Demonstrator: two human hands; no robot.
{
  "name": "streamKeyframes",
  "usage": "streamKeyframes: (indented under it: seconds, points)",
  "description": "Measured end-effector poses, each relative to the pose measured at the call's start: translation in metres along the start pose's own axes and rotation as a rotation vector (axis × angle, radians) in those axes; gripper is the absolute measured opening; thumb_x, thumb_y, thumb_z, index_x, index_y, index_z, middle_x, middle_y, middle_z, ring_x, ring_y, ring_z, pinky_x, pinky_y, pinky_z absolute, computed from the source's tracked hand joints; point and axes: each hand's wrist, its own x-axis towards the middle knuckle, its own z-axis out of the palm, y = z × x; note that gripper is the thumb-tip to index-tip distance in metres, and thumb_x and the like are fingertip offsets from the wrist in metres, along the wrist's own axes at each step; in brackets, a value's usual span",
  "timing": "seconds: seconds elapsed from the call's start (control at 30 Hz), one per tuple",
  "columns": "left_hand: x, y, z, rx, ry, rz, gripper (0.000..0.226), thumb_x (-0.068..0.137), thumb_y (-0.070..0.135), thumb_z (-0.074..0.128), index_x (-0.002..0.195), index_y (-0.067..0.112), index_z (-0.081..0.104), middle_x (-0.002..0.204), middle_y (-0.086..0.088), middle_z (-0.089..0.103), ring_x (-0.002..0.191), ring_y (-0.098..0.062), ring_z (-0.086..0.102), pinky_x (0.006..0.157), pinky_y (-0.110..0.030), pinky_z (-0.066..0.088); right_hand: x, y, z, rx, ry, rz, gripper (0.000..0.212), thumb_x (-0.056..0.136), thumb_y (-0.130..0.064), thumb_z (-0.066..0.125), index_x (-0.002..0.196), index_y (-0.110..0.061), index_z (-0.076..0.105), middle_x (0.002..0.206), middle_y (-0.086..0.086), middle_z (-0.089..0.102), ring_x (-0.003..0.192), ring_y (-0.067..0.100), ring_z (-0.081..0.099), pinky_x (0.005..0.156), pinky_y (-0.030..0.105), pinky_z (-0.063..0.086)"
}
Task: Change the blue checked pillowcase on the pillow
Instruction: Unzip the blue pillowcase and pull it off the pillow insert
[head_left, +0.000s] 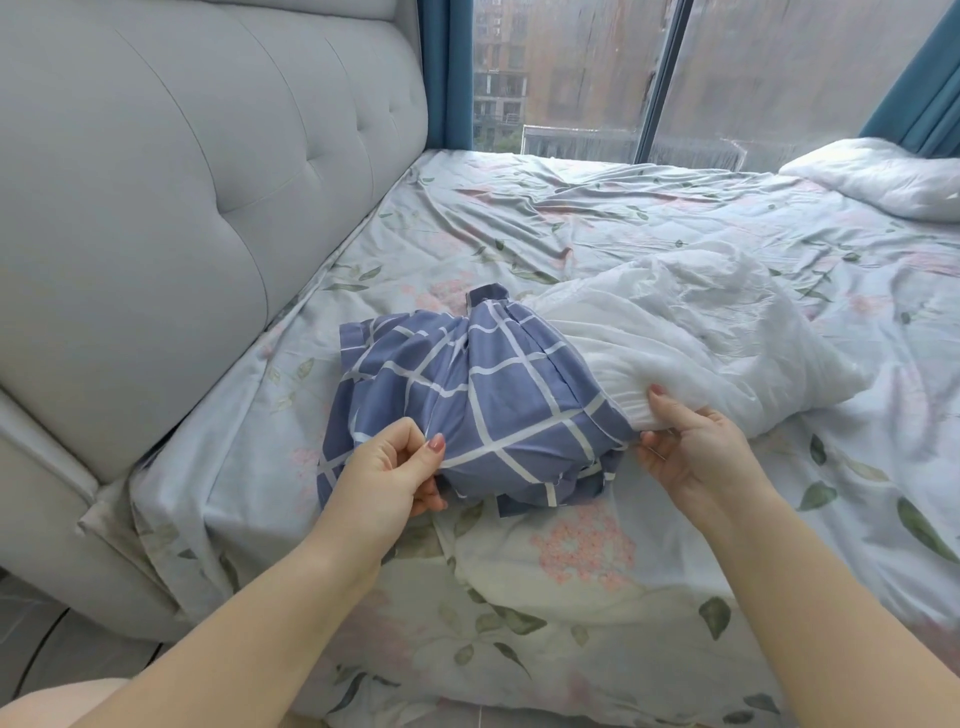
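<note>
The blue checked pillowcase (467, 395) lies bunched on the floral sheet (571, 571) near the middle of your view. It holds only one end of the white pillow (701, 332); the rest of the pillow spills out of its mouth toward 2 o'clock, bare and crumpled. Your left hand (395, 467), at 7 o'clock from the case, has thumb and curled fingers pinching a fold of the blue cloth at its near edge. Your right hand (696, 447), at 4 o'clock from the case, grips the pillow right at the mouth, with the thumb lying on the white fabric and the fingers curled beneath. The padded grey headboard (182, 182) stands at 10 o'clock, the window (571, 67) at 12, and another heap of white bedding (883, 176) far off at 2 o'clock.
</note>
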Motion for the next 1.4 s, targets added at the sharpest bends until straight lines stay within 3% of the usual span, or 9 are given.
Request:
streamKeyframes:
  seconds: [0.2, 0.4, 0.6, 0.73, 0.8, 0.97, 1.1, 1.23, 1.4]
  points:
    - [0.0, -0.003, -0.019, 0.062, 0.03, -0.005, 0.035, 0.099, 0.021, 0.055, 0.068, 0.01, 0.041, 0.06, -0.005, 0.047, 0.054, -0.014, 0.054, 0.06, -0.022, 0.051, 0.0, -0.001, 0.0, 0.045, 0.005, -0.021, 0.02, 0.092, -0.013, 0.066, 0.109, -0.01, 0.058, 0.067, -0.002, 0.062, 0.05, 0.009, 0.053, 0.051, 0.021, 0.05]
    - [0.007, 0.003, -0.046, 0.053, 0.088, -0.033, 0.034, 0.098, 0.023, 0.055, 0.069, 0.012, 0.042, 0.061, -0.004, 0.051, 0.053, -0.011, 0.059, 0.066, -0.029, 0.046, -0.001, -0.006, 0.005, 0.109, 0.007, -0.035, 0.003, 0.092, -0.011, 0.064, 0.094, -0.012, 0.064, 0.067, -0.005, 0.064, 0.052, 0.007, 0.056, 0.06, 0.022, 0.05]
    - [0.007, 0.001, -0.041, 0.029, 0.135, 0.0, 0.032, 0.094, 0.028, 0.061, 0.07, 0.01, 0.05, 0.058, -0.004, 0.054, 0.052, -0.011, 0.058, 0.062, -0.027, 0.046, -0.006, 0.004, 0.015, 0.185, 0.098, -0.059, 0.007, 0.092, -0.016, 0.066, 0.087, -0.017, 0.061, 0.068, -0.003, 0.06, 0.05, 0.008, 0.05, 0.06, 0.023, 0.052]
    - [-0.014, 0.011, -0.014, 0.047, 0.077, 0.051, 0.042, 0.077, 0.043, 0.068, 0.065, 0.004, 0.058, 0.053, -0.005, 0.054, 0.046, -0.014, 0.05, 0.051, -0.024, 0.047, -0.016, 0.015, 0.026, 0.159, 0.143, -0.032, 0.021, 0.085, -0.028, 0.073, 0.091, -0.012, 0.061, 0.069, 0.002, 0.056, 0.053, 0.014, 0.05, 0.062, 0.031, 0.053]
    - [-0.022, 0.015, 0.001, 0.076, 0.013, 0.02, 0.052, 0.069, 0.051, 0.07, 0.068, 0.0, 0.061, 0.054, -0.005, 0.06, 0.046, -0.015, 0.053, 0.055, -0.029, 0.05, -0.023, 0.019, 0.033, 0.125, 0.172, 0.06, 0.036, 0.079, -0.035, 0.077, 0.092, -0.007, 0.06, 0.069, 0.005, 0.054, 0.06, 0.018, 0.052, 0.067, 0.035, 0.055]
    - [-0.03, 0.015, 0.028, 0.159, -0.101, -0.098, 0.056, 0.065, 0.064, 0.063, 0.086, 0.013, 0.07, 0.077, 0.003, 0.075, 0.058, -0.013, 0.065, 0.077, -0.038, 0.057, -0.038, 0.029, 0.042, -0.078, 0.059, 0.158, 0.061, 0.059, -0.05, 0.078, 0.089, 0.002, 0.065, 0.065, 0.007, 0.06, 0.054, 0.017, 0.056, 0.049, 0.026, 0.052]
    - [-0.023, 0.017, 0.038, 0.116, 0.016, -0.122, 0.059, 0.069, 0.067, 0.06, 0.08, 0.011, 0.073, 0.07, 0.002, 0.075, 0.06, -0.013, 0.07, 0.071, -0.031, 0.057, -0.036, 0.03, 0.037, -0.1, 0.063, 0.11, 0.04, 0.076, -0.027, 0.083, 0.096, 0.003, 0.068, 0.065, 0.004, 0.065, 0.052, 0.012, 0.059, 0.051, 0.024, 0.052]
    - [-0.012, 0.011, 0.045, 0.069, 0.088, -0.144, 0.051, 0.078, 0.056, 0.069, 0.074, 0.006, 0.073, 0.065, -0.005, 0.074, 0.061, -0.016, 0.072, 0.058, -0.021, 0.048, -0.038, 0.035, 0.037, -0.107, 0.042, 0.111, 0.02, 0.079, -0.017, 0.08, 0.081, -0.002, 0.068, 0.057, 0.001, 0.062, 0.047, 0.009, 0.055, 0.051, 0.023, 0.052]
    - [-0.004, 0.002, 0.053, -0.005, 0.107, -0.153, 0.043, 0.081, 0.045, 0.073, 0.074, 0.002, 0.073, 0.065, -0.007, 0.074, 0.057, -0.015, 0.07, 0.059, -0.022, 0.049, -0.037, 0.037, 0.039, -0.053, 0.033, 0.156, 0.015, 0.079, -0.011, 0.08, 0.08, -0.003, 0.067, 0.059, 0.004, 0.057, 0.044, 0.009, 0.048, 0.047, 0.023, 0.05]
